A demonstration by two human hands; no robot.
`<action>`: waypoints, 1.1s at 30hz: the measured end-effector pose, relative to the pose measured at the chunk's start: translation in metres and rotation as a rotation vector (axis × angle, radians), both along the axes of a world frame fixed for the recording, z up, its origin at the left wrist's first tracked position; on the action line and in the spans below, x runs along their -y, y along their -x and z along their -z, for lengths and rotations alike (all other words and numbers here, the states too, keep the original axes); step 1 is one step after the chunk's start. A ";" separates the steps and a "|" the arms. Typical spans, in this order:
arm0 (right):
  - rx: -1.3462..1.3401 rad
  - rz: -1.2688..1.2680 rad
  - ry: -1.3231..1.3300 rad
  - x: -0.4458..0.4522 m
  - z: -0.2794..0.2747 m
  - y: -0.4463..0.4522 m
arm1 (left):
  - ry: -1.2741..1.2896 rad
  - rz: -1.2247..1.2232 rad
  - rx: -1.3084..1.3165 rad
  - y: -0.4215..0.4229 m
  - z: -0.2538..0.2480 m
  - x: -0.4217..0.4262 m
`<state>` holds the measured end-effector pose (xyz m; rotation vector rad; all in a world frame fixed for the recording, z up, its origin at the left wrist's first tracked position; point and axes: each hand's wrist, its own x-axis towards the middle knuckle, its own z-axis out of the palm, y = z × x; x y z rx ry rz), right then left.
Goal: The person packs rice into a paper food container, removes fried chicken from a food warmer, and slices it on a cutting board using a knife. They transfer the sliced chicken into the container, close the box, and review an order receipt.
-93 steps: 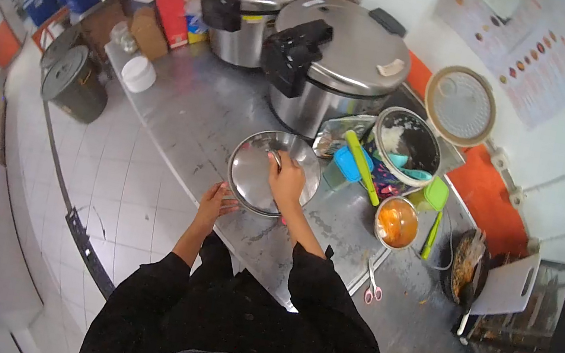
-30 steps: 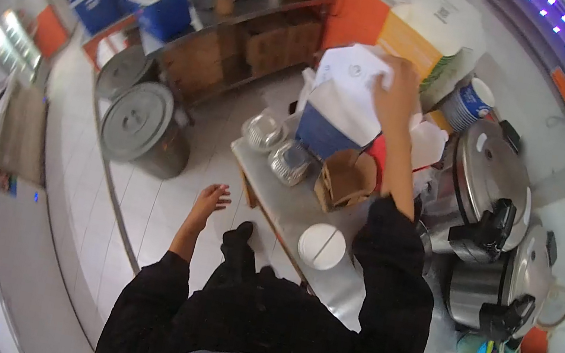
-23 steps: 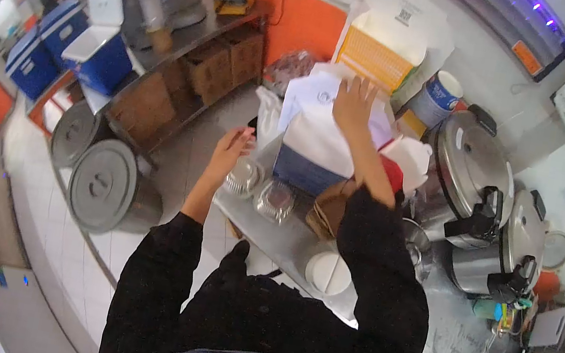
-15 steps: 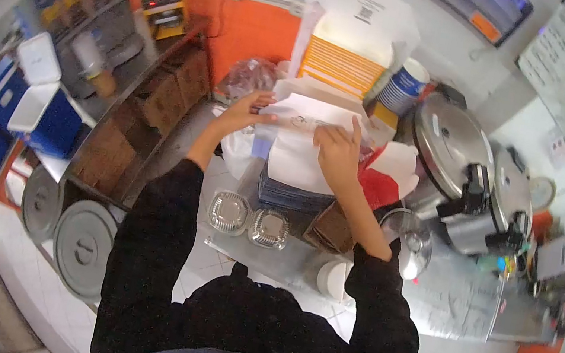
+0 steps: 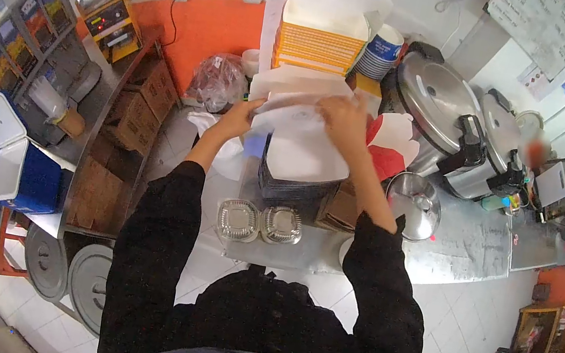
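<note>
A cardboard takeaway box (image 5: 307, 154), white inside, lies open on a stack of dark blue boxes (image 5: 295, 188). Its lid stands up at the back. My left hand (image 5: 238, 118) pinches the left end of the lid's flap between thumb and fingers. At the right end of the same lid is my right hand (image 5: 345, 121), its fingers bent over the edge and smeared by motion, so I cannot tell their grip. Just behind rises a stack of yellow-edged boxes (image 5: 317, 50). A red box with white flaps (image 5: 384, 148) stands right of my right hand.
Two clear lidded plastic containers (image 5: 238, 220) sit at the counter's front edge. Right of the stack are a steel lid (image 5: 413, 206) and large pressure cookers (image 5: 440, 91). Paper cups (image 5: 382, 54) stand behind. A blue cooler (image 5: 33, 174) is open at the left.
The camera view has shifted, with the pressure cookers now further left. My right hand's raised index finger has come down, and the hand blurs over the lid's right end. My left hand stays at its left end.
</note>
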<state>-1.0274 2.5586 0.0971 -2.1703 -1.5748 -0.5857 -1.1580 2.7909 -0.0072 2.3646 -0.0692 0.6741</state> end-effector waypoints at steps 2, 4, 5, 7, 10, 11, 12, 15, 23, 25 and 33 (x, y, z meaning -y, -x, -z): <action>-0.037 0.046 -0.040 -0.004 -0.008 -0.002 | 0.172 -0.126 -0.249 0.004 -0.017 0.014; 0.032 -0.076 -0.150 -0.012 -0.008 0.002 | 0.078 -0.146 -0.128 0.014 -0.022 0.025; 0.035 -0.077 -0.149 -0.012 -0.009 0.001 | -0.016 -0.164 -0.011 0.017 -0.025 0.029; 0.117 -0.148 -0.137 -0.008 -0.046 0.015 | -0.032 -0.184 -0.055 0.018 -0.025 0.031; 0.050 -0.101 -0.203 0.009 -0.093 0.019 | -0.016 -0.186 0.014 0.026 -0.034 0.029; 0.053 -0.121 -0.286 0.017 -0.104 0.017 | 0.022 -0.165 0.137 0.025 -0.041 0.028; 0.067 -0.112 -0.298 0.028 -0.119 0.020 | 0.251 -0.210 0.216 0.027 -0.052 0.034; 0.047 -0.118 -0.347 0.071 -0.155 0.047 | 0.703 -0.064 0.379 0.050 -0.108 0.078; 0.222 0.111 -0.413 0.182 -0.160 0.082 | 0.847 0.296 0.225 0.019 -0.163 0.214; 0.184 0.178 -0.396 0.225 -0.149 0.077 | 0.815 0.222 0.047 -0.003 -0.137 0.250; -0.499 0.895 -0.758 0.465 -0.058 0.104 | 0.936 0.461 -0.267 -0.057 -0.095 0.458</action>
